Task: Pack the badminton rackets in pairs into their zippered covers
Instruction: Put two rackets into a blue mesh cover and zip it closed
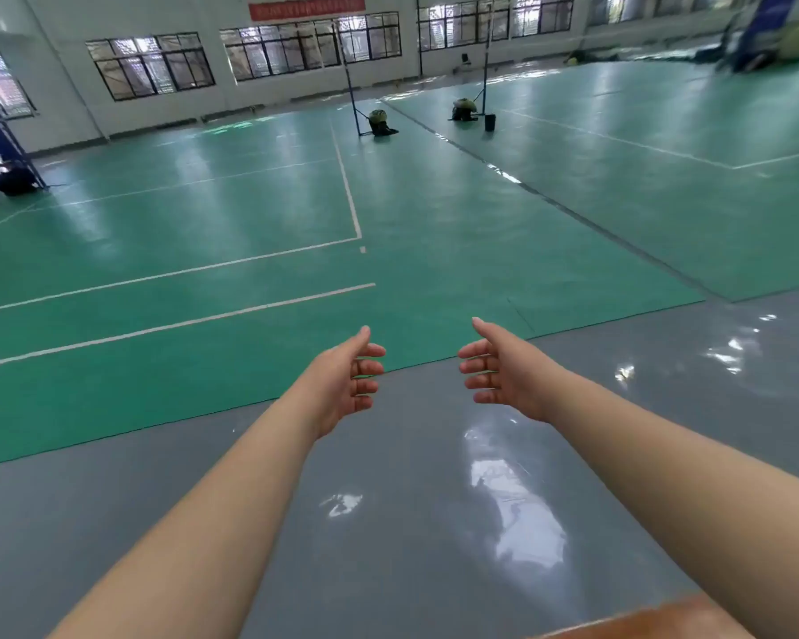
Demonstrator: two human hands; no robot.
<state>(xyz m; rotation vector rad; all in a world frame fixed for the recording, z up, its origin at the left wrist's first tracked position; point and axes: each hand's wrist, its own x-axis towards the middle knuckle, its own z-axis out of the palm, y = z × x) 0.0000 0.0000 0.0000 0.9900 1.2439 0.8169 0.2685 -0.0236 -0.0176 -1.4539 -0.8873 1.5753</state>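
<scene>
Both my arms reach straight forward over the floor of a sports hall. My left hand (344,378) is open, palm turned inward, fingers apart, holding nothing. My right hand (503,368) mirrors it a short gap away, also open with nothing in it. No badminton racket and no zippered cover shows anywhere in the head view.
Grey glossy floor (388,523) lies under my arms, meeting a green court mat (204,232) with white lines. Far off stand two net posts with dark bags at their bases (380,123) (464,109), a blue umpire chair (1,149) at the left, and a windowed wall. An orange-brown edge (642,622) shows at the bottom.
</scene>
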